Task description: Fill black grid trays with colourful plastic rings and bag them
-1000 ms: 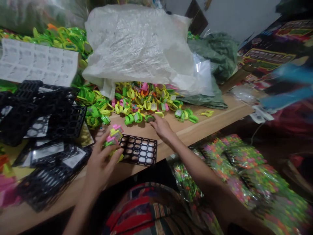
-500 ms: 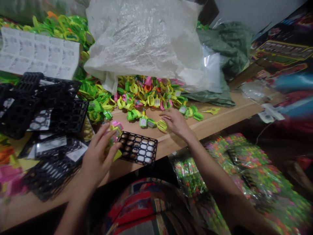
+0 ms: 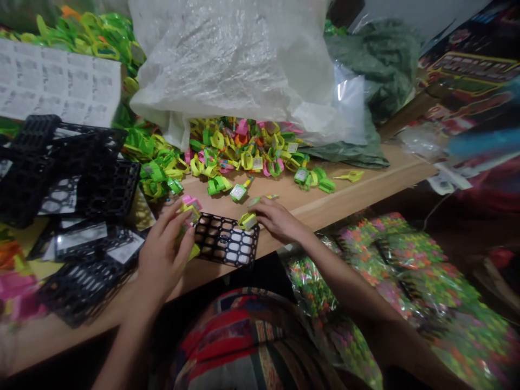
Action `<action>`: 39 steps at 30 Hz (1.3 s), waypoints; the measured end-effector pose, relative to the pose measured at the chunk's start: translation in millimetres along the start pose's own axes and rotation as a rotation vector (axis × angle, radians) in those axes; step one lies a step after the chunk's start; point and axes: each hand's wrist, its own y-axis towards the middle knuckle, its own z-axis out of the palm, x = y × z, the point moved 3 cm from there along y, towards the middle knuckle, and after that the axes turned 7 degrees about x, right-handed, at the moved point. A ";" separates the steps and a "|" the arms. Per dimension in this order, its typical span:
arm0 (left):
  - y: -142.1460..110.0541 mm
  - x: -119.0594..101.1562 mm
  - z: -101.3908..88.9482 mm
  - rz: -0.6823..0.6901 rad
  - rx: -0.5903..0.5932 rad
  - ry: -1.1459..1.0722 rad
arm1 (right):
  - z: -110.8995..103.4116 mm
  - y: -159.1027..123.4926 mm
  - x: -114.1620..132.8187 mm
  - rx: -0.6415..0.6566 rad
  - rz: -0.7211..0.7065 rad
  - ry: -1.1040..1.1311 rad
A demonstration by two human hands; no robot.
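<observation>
My left hand (image 3: 162, 254) is curled around pink and yellow plastic toy watches (image 3: 190, 208) by the left end of a black grid tray (image 3: 226, 241). White pieces show through the tray's right-hand openings. My right hand (image 3: 280, 219) pinches a yellow-green toy watch (image 3: 247, 220) at the tray's upper right corner. Another greenish piece shows by its fingers, partly hidden. Just beyond lies a green toy watch with a square pale face (image 3: 239, 191).
A heap of coloured toy watches (image 3: 244, 149) spills from under a white plastic sack (image 3: 231, 65). Black trays (image 3: 105, 189) and a printed sheet (image 3: 60, 81) are stacked at left. Filled clear bags (image 3: 406, 254) lie below the wooden table's edge at right.
My right hand has moved left and toward me, bringing a yellow-green toy watch from the tabletop to the tray. My left hand still holds its pieces. The view has shifted slightly.
</observation>
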 end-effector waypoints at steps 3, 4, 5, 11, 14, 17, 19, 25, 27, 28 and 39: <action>-0.6 -0.4 0.3 -0.009 0.012 0.008 | 7.5 9.2 -3.7 -0.119 0.003 0.002; -0.9 -0.4 0.3 -0.008 0.016 0.011 | 7.5 12.1 -3.3 -0.161 -0.005 0.022; -1.1 -0.4 0.2 -0.004 0.020 0.015 | 6.4 14.7 -1.8 -0.201 -0.020 0.054; -1.6 -0.6 0.3 -0.022 0.038 0.024 | -1.3 25.5 20.5 -0.287 0.074 0.299; -1.4 -2.4 0.5 -0.033 0.040 0.025 | 13.9 33.5 37.6 -0.209 0.040 0.488; -1.4 -3.6 1.1 -0.031 0.042 0.027 | 42.9 43.5 54.3 -0.107 -0.008 0.643; -1.6 -3.6 2.1 -0.025 0.057 0.038 | 65.0 49.2 61.9 -0.017 0.048 0.762; -2.2 -1.8 5.1 -0.014 0.075 0.082 | 95.7 54.8 71.2 0.076 0.027 0.691; -2.0 -2.3 5.3 -0.001 0.073 0.083 | 96.4 53.9 70.7 0.024 -0.034 0.489; -1.8 -2.6 5.3 0.002 0.077 0.080 | 97.5 53.2 70.4 0.008 -0.060 0.407; -4.4 -2.0 5.9 -0.038 0.140 0.115 | 109.7 47.8 63.6 -0.059 -0.359 0.179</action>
